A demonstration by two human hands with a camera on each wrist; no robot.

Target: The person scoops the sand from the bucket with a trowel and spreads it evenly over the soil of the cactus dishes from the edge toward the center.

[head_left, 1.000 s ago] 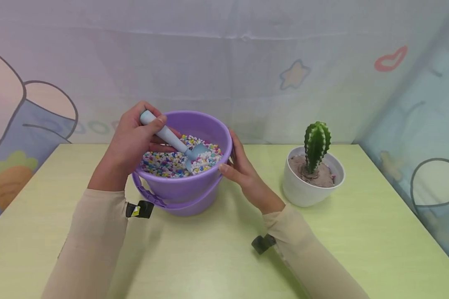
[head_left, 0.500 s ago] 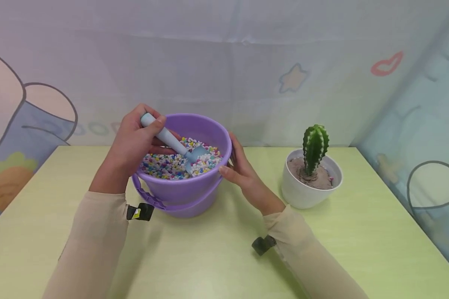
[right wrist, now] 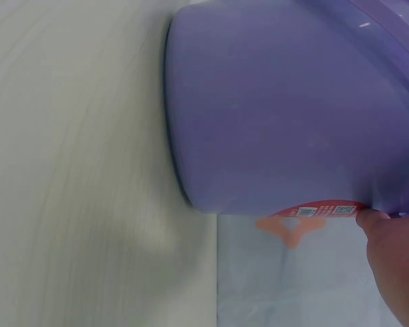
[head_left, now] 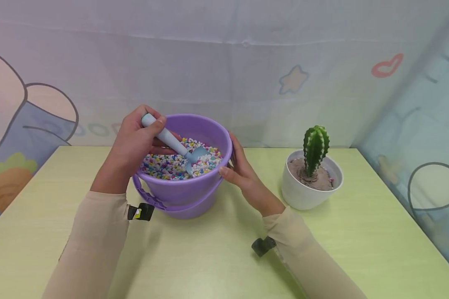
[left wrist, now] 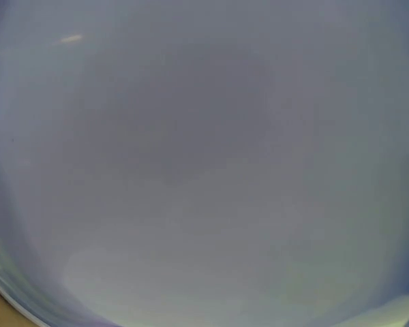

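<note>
We see the left hand [head_left: 129,139] grasping the handle of a blue shovel [head_left: 173,141], whose blade lies among the coloured beads [head_left: 164,166] inside a purple bucket [head_left: 187,191]. This bucket stands on the table [head_left: 209,261], and we see the right hand [head_left: 248,180] holding its right side near the rim. Farther right, we find a cactus [head_left: 316,149] in a white pot [head_left: 303,193].

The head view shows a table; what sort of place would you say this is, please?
It looks like an indoor recording corner, though I can't be certain: a pale yellow-green table stands before a creased, cartoon-printed backdrop, and small black wrist-worn devices are in view.
</note>
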